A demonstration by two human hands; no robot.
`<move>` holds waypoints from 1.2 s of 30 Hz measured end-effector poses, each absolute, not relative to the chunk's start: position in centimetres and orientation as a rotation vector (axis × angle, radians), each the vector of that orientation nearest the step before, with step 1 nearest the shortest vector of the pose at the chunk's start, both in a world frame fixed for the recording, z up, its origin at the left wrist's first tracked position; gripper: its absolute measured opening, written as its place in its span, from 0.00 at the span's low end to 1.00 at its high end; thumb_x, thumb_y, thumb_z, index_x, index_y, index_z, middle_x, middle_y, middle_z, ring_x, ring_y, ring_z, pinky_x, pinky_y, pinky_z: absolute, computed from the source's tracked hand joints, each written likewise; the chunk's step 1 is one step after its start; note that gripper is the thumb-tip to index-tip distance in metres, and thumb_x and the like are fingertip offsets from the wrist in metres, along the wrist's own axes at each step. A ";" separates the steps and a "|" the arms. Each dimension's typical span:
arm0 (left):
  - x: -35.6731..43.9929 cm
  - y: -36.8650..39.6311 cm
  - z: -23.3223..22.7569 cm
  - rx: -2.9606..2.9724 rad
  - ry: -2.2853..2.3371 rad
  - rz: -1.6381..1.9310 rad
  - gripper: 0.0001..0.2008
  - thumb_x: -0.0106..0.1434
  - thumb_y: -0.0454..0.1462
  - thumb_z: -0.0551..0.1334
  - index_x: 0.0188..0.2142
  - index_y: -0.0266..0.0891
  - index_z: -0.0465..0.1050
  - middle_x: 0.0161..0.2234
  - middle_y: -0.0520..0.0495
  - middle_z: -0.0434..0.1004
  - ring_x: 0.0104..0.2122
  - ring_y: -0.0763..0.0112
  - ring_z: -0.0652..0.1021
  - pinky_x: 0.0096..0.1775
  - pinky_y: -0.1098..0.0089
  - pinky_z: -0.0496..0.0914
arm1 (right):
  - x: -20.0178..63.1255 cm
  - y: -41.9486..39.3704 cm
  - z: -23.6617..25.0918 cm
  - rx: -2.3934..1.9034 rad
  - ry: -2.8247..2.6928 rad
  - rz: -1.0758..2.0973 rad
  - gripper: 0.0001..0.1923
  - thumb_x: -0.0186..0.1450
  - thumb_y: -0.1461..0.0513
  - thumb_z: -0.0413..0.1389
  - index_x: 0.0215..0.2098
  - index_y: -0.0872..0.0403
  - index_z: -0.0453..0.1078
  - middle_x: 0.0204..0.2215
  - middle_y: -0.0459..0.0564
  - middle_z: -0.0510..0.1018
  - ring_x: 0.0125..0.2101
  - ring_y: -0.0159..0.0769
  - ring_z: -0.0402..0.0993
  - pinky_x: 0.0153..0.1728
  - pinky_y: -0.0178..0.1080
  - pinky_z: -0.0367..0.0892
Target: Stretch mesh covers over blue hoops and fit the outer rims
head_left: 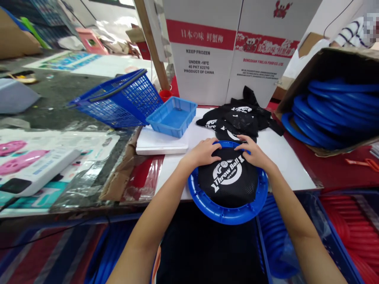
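Observation:
A blue plastic ring (227, 215) overhangs the near edge of the table, its near side towards my body. Inside it lies a black mesh cloth (251, 177) printed "Throw Ball" in white. My left hand (205, 152) grips the far left of the rim, thumb on the cloth. On the far right of the rim is my right hand (253, 153), its fingers bent over the edge and cloth. Just beyond both hands, more black printed cloths (237, 116) lie in a loose pile. Part of the far rim is hidden under my fingers.
A tipped carton (328, 63) of blue rings (334, 110) stands at the right, near orange scissors (365, 163). A light-blue tray (173, 116) and a blue basket (124, 98) are at the left. White cartons (204, 85) wall the back. Crates of red rings (352, 228) sit below.

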State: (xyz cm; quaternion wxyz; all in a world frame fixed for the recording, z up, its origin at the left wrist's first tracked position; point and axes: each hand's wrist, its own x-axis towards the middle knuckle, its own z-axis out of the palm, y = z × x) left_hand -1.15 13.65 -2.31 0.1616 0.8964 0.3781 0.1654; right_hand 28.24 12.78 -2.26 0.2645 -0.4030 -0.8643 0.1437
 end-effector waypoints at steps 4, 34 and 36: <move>-1.2 13.3 -2.6 2.593 1.068 0.449 0.20 0.64 0.47 0.71 0.51 0.41 0.78 0.63 0.35 0.68 0.60 0.46 0.72 0.60 0.49 0.68 | 26.5 14.5 -1.8 -1.026 -2.595 0.500 0.16 0.69 0.63 0.58 0.53 0.48 0.81 0.70 0.58 0.65 0.70 0.56 0.61 0.70 0.65 0.58; -1.8 13.8 -1.7 1.879 1.046 0.626 0.16 0.62 0.49 0.66 0.35 0.38 0.83 0.36 0.44 0.85 0.39 0.60 0.80 0.46 0.61 0.73 | 27.4 14.2 -1.7 -1.074 -2.118 0.992 0.12 0.66 0.52 0.60 0.33 0.51 0.77 0.53 0.56 0.83 0.51 0.49 0.79 0.55 0.55 0.73; -1.8 13.8 -1.7 1.903 1.026 0.628 0.13 0.61 0.47 0.67 0.34 0.40 0.83 0.36 0.45 0.85 0.40 0.60 0.80 0.47 0.61 0.73 | 27.4 14.2 -1.7 -1.086 -2.120 0.990 0.12 0.66 0.52 0.59 0.33 0.52 0.76 0.53 0.56 0.83 0.51 0.49 0.79 0.55 0.55 0.73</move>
